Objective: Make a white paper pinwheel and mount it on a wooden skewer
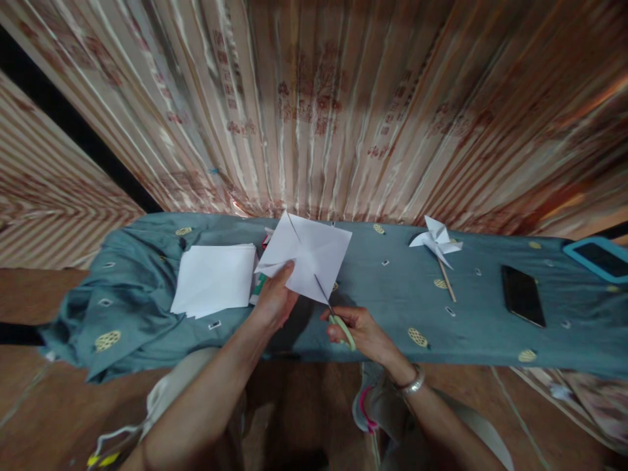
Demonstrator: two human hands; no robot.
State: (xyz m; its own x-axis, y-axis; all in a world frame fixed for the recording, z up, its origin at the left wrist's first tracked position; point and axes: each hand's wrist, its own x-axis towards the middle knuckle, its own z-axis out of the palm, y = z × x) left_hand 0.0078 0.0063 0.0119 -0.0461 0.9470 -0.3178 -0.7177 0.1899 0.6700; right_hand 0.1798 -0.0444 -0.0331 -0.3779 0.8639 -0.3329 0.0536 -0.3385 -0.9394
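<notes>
My left hand (pixel 277 297) pinches a square sheet of white paper (pixel 318 252) by its lower left edge, thumb on top. One slit runs inward from the sheet's top corner. In my right hand (pixel 360 327) is a pair of scissors (pixel 343 330) with light green handles. Its dark blades lie at the sheet's bottom corner and point toward the middle. The paper is held above the cloth. Left of it lies a stack of white paper squares (pixel 213 278). Farther right rests a white paper pinwheel (pixel 436 242) on a wooden stick.
A teal cloth with pineapple prints (pixel 392 294) covers the long narrow surface. On its right are a black phone (pixel 523 296) and a blue-framed tablet-like device (pixel 598 256). Small partly hidden items (pixel 258 284) lie beside the stack. A striped curtain (pixel 314 131) hangs behind.
</notes>
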